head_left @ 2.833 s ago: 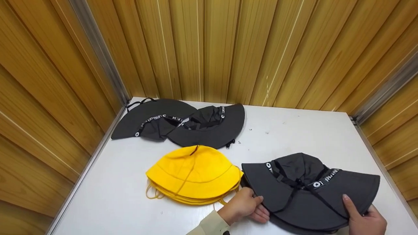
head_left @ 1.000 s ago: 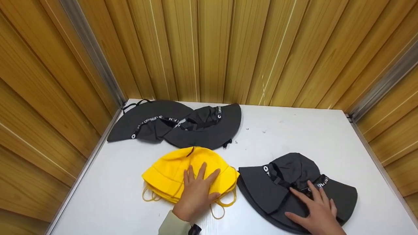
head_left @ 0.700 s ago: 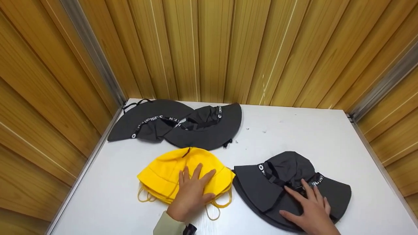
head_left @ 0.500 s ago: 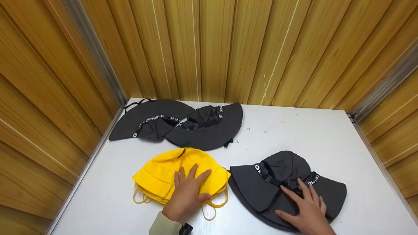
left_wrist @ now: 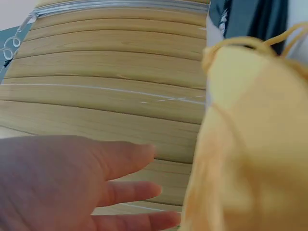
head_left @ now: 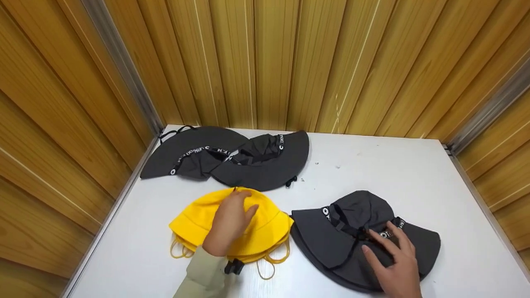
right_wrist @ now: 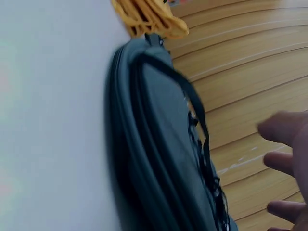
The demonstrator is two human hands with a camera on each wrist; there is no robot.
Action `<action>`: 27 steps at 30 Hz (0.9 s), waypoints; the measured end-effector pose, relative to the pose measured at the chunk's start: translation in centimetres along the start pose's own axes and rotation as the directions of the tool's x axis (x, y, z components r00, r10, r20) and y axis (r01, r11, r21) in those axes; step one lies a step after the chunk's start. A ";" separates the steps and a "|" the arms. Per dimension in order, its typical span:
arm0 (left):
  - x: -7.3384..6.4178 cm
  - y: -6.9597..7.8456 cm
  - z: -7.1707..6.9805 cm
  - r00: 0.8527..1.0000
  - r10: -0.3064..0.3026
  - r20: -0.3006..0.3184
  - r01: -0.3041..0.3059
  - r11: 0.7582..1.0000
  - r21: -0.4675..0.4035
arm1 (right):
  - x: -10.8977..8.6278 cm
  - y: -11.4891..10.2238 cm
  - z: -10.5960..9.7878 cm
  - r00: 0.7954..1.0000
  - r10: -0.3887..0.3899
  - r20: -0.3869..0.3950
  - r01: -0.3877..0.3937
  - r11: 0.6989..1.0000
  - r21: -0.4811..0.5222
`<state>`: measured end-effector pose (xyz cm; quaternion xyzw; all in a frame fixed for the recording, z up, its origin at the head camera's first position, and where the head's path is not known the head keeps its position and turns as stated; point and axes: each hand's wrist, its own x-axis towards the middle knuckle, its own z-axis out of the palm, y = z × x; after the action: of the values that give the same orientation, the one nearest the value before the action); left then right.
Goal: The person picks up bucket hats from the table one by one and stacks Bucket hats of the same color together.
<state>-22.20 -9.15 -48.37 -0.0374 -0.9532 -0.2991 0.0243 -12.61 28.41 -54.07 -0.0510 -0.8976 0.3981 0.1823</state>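
A stack of yellow bucket hats (head_left: 269, 231) lies near the front middle of the table, cords trailing from under the brims. My left hand (head_left: 227, 221) is raised over its crown; in the left wrist view that hand (left_wrist: 62, 178) has extended fingers, apart from the yellow hat (left_wrist: 260, 139). To the right are stacked dark grey wide-brimmed hats (head_left: 327, 242) with a black cord and white-lettered band. Over their front brim hovers my right hand (head_left: 397, 263), fingers spread. In the right wrist view the same hand (right_wrist: 291, 161) stands apart from the grey hats (right_wrist: 166, 115).
Two more dark grey hats (head_left: 261, 176) lie overlapping at the back left of the white table (head_left: 372, 165). Wood-patterned panels (head_left: 273, 62) enclose the table at the back and sides. Small specks dot the back of the tabletop.
Both hands were on the grey hats' brims; the left then moved onto the yellow hats. Both stacks shifted left under the spread hands, which have now lifted.
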 end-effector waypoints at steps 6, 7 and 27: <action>7.3 -2.4 -2.3 0.994 -0.106 0.033 0.107 0.994 -0.019 | -0.6 -1.7 0.2 0.994 -0.010 -0.110 0.017 0.998 0.064; 8.6 -3.1 -2.5 0.991 -0.123 0.043 0.123 0.992 -0.009 | -0.7 -1.9 0.3 0.994 -0.017 -0.106 0.023 0.998 0.061; 16.2 -7.7 -2.6 0.894 -0.334 0.298 0.237 0.918 0.317 | -0.5 -0.7 0.4 0.979 -0.016 0.205 0.060 0.975 -0.212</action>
<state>-38.96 -16.01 -49.55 0.0562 -0.9693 -0.1541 -0.1832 -12.23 27.54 -53.90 -0.0125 -0.9503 0.2973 0.0913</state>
